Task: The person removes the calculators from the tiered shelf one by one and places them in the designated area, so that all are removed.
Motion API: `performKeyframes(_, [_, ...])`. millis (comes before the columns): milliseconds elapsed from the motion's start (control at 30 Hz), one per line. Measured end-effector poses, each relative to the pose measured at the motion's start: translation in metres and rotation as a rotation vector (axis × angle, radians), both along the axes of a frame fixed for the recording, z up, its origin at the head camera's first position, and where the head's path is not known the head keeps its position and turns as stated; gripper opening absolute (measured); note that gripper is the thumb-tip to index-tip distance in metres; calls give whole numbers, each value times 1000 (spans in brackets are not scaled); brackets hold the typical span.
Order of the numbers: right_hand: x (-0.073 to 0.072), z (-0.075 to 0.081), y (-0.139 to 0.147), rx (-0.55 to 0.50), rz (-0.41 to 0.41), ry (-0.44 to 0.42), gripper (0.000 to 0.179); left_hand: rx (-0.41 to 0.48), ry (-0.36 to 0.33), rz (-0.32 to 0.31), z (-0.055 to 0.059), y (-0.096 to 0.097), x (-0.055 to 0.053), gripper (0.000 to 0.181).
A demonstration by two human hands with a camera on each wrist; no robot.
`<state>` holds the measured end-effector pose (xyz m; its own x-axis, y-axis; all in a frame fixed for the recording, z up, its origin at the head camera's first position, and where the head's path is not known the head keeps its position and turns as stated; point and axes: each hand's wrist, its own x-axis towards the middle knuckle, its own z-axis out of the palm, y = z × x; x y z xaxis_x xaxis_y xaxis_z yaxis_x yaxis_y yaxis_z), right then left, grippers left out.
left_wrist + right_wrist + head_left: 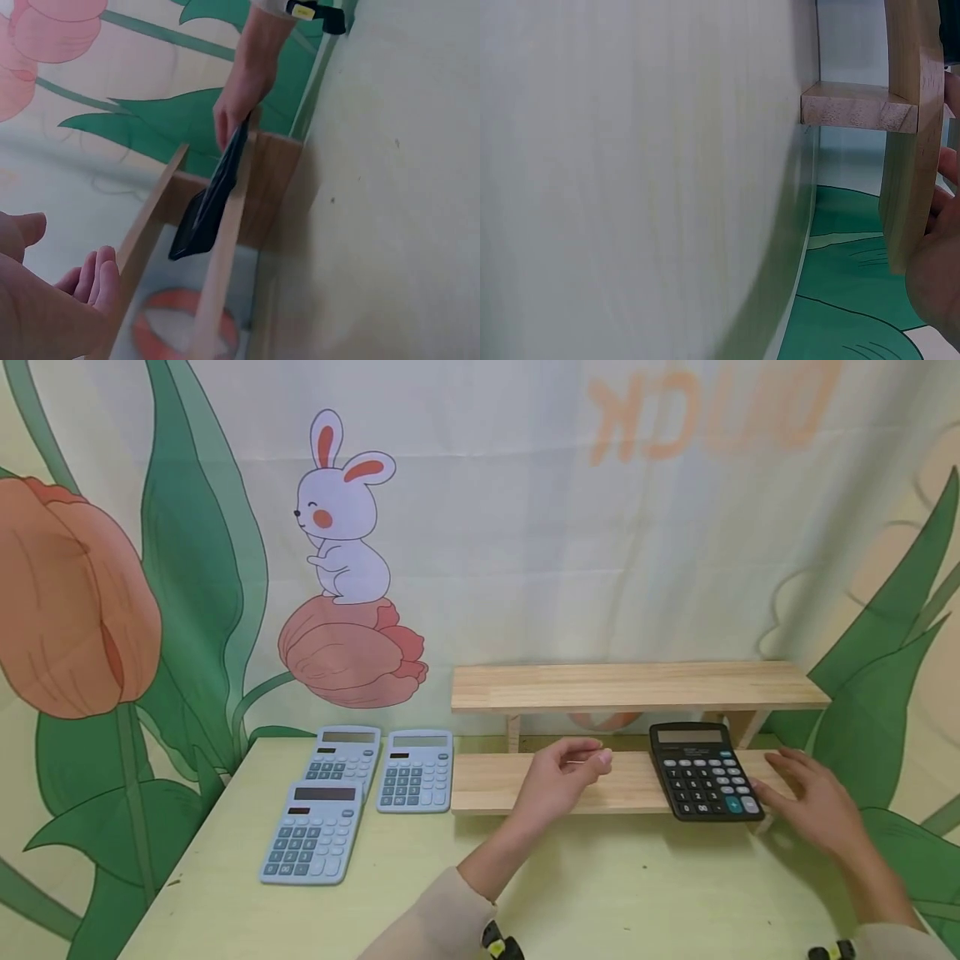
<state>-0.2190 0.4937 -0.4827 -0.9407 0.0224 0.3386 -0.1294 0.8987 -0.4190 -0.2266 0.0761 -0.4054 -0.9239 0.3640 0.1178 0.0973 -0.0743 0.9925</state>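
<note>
A black calculator (pixel 705 772) sits on the lower board (pixel 555 781) of a two-tier wooden shelf, its keys facing up and its bottom edge at the board's front. My right hand (pixel 817 802) is at its right side, the thumb at the calculator's edge and the other fingers extended over the board's end. In the right wrist view, the right hand (pixel 937 277) is partly cut off beside the board. My left hand (pixel 558 777) hovers in front of the lower board, left of the calculator, fingers loosely bent with nothing between them. The left wrist view shows the calculator (pixel 214 199) tilted against the board.
Left of the shelf, three light blue calculators lie on the pale table (pixel 225 843): one by the shelf (pixel 415 772), one behind (pixel 343 752), and one in front (pixel 311 832) overlapping it. The upper board (pixel 637 685) runs above and behind. A printed curtain (pixel 510 527) hangs at the back.
</note>
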Motion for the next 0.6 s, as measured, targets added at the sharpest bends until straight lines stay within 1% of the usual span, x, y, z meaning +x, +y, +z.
performKeyframes(133, [1, 0, 0, -5, 2, 2, 70, 57, -78, -8, -8, 23, 7, 40])
performKeyframes(200, [1, 0, -1, -4, 3, 1, 70, 70, -95, -33, -10, 31, 13, 38])
performKeyframes(267, [1, 1, -1, 1, 2, 4, 69, 69, -107, -63, -12, 37, 20, 37])
performKeyframes(367, [1, 2, -1, 7, -1, 3, 69, 42, -132, -82, -17, 46, 30, 37])
performKeyframes(433, [1, 2, -1, 6, -2, 3, 69, 28, -145, -71, -22, 52, 35, 34])
performKeyframes(500, [2, 2, -1, 7, -4, -1, 69, 24, -159, -45, -29, 58, 39, 31])
performKeyframes(600, [2, 2, -2, 6, -2, -4, 69, 24, -178, -20, -39, 65, 43, 25])
